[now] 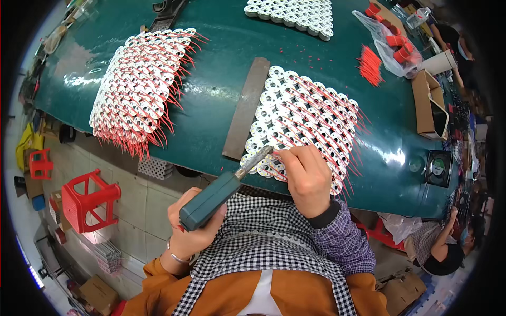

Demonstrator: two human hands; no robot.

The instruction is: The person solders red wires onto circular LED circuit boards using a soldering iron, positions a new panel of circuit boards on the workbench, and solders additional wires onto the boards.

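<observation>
My left hand (pixel 192 226) is wrapped round the dark green body of a soldering iron (pixel 213 197). Its metal tip reaches up and right to the lower left of a block of white ring-shaped boards (pixel 269 100). Beside that tip, my right hand (pixel 308 174) pinches the end of a thin red wire (pixel 275 153) over the boards. More red wires (pixel 321 116) run slantwise across most of this block and stick out past its right side. The fingers of my right hand hide the boards under them.
A flat bar (pixel 247 108) lies along the block's left side. Further left stands a larger stack of wired boards (pixel 137 84); another white stack (pixel 295 13) is at the back. A red wire bundle (pixel 370 66), bagged red spools (pixel 400 47) and a cardboard box (pixel 428 105) lie right. Other people work there.
</observation>
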